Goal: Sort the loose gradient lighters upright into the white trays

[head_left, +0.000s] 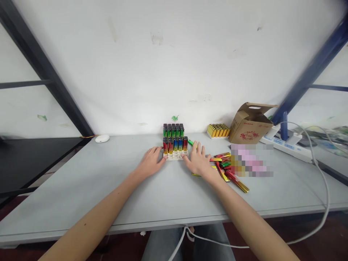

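Note:
A white holed tray [175,157] lies mid-table, with red and blue lighters [175,144] upright in its back rows and bare holes along its front. My left hand [150,161] rests at the tray's left side, fingers stretched out and thumb by the front corner. On the right, my right hand [199,159] has its fingers spread, its thumb at the tray's edge. Just behind stands a block of green lighters [173,130] with black tops. A loose green lighter [191,143] lies beyond my right fingertips. Several red and gold lighters [237,181] are scattered right of that hand.
Yellow lighter-like pieces [219,130] stand in another white tray near the wall. Beside them is an open cardboard box [248,130]. A power strip [288,148] with a white cable sits at the right. A white mouse-like object [102,138] lies back left. One patch is blurred.

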`<state>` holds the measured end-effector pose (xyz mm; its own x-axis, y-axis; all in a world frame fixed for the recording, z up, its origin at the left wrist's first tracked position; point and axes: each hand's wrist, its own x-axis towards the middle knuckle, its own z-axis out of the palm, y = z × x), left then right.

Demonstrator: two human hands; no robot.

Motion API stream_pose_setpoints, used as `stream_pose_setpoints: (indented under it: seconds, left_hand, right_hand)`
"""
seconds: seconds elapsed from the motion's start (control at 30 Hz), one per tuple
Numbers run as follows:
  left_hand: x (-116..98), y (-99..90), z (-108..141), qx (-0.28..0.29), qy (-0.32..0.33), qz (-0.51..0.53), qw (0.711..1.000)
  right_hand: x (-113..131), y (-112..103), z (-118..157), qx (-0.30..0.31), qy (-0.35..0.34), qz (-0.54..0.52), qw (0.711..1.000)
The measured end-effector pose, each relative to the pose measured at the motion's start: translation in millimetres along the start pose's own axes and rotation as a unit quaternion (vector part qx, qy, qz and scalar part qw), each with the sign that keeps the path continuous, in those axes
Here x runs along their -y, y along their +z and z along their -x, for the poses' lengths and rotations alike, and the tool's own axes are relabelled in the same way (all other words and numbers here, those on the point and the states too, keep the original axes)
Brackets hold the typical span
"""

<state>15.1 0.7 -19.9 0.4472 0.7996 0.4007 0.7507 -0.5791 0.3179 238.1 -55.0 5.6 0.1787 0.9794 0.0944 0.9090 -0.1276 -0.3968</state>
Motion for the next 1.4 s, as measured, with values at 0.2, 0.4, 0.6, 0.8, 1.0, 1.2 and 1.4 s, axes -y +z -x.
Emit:
stream_pose_setpoints:
  seconds: [0.2,0.4,0.6,0.8,1.0,1.2,1.4]
  left_hand:
    - [-0.5,-0.1,0.1,0.007,-0.005,-0.003,1.0]
    - [-0.8,-1.1,0.3,0.012,-0.001,-0.003,1.0]
    - [-1.3,-1.8,1.3,0.009,0.003,0.005,1.0]
    - [-2.2,-2.7,1.0,0.014,0.0,0.004,1.0]
    - [-1.6,-2.2,1.2,0.013,-0.001,0.011,1.0]
    - [-0.8,-2.1,1.5,0.015,0.0,0.007,1.0]
    - [-1.0,-2.9,1.6,0.012,0.001,0.01,1.0]
  right_hand:
    - [1.8,-3.4,-6.9,-0.024,-0.033,-0.077,0.996]
    - [-17.2,-27.9,-19.0,-0.081,-0.034,0.016,0.996]
    - [-37.3,-33.3,-24.0,-0.014,-0.057,0.098,0.993]
    - [-40.4,-23.8,-26.6,0.014,-0.097,0.072,0.993]
    - [-41.8,-29.5,-26.3,0.025,-0.111,0.075,0.991]
    - [-40.1,-27.3,-27.2,0.038,-0.167,0.041,0.984]
    - [-45.4,-18.6,-34.4,0.005,-0.162,-0.023,0.987]
